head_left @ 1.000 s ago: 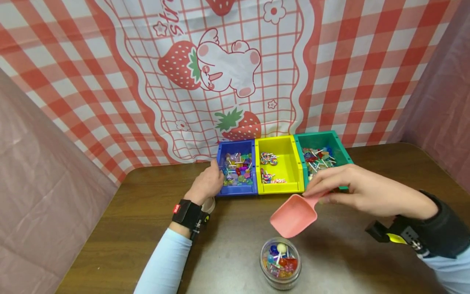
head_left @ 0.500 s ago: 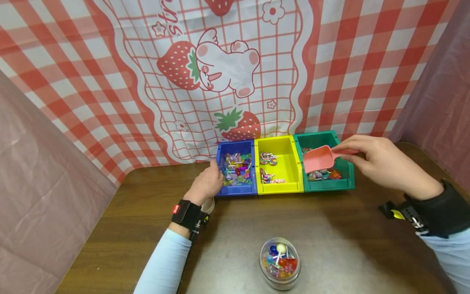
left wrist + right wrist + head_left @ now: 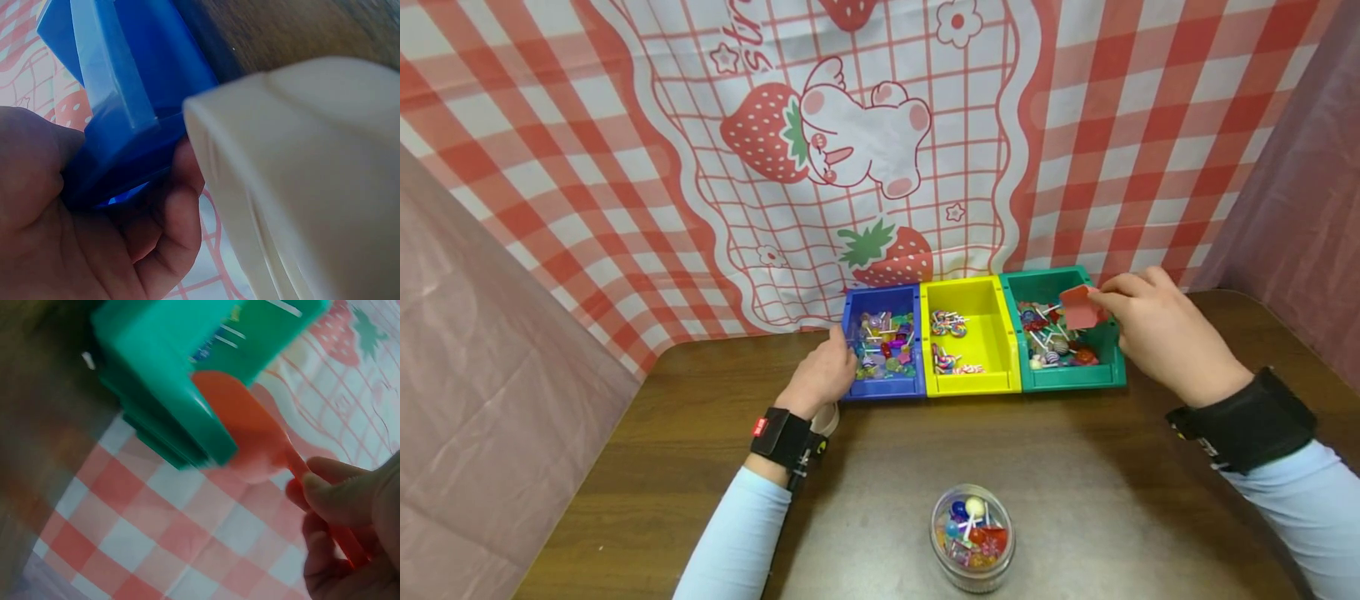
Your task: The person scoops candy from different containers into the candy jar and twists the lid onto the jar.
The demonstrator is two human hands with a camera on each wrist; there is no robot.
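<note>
My left hand [image 3: 822, 375] grips the left side of the blue bin [image 3: 883, 389]; the left wrist view shows the thumb and curled fingers [image 3: 181, 219] around its edge. With my right hand [image 3: 1172, 337] I hold a pink scoop [image 3: 1081, 308] by its handle. The scoop's bowl is tilted down inside the green bin [image 3: 1075, 379], over small lollipops and candy-like pieces [image 3: 1051, 337]. In the right wrist view the scoop [image 3: 250, 428] passes over the bin's rim, which hides part of the bowl. Whether the scoop carries pieces I cannot tell.
Between these bins stands a yellow bin [image 3: 988, 333] with several small swirl lollipops [image 3: 949, 323]. A clear jar [image 3: 972, 575] of colourful candy pieces stands near the front of the wooden table [image 3: 700, 450]. By my left wrist is a cream, round-rimmed thing [image 3: 325, 156]. A checked cloth [image 3: 1120, 150] hangs behind.
My right hand has carried the scoop from above the jar, back and right, into the green bin, and tipped its bowl down. My left hand has stayed on the blue bin.
</note>
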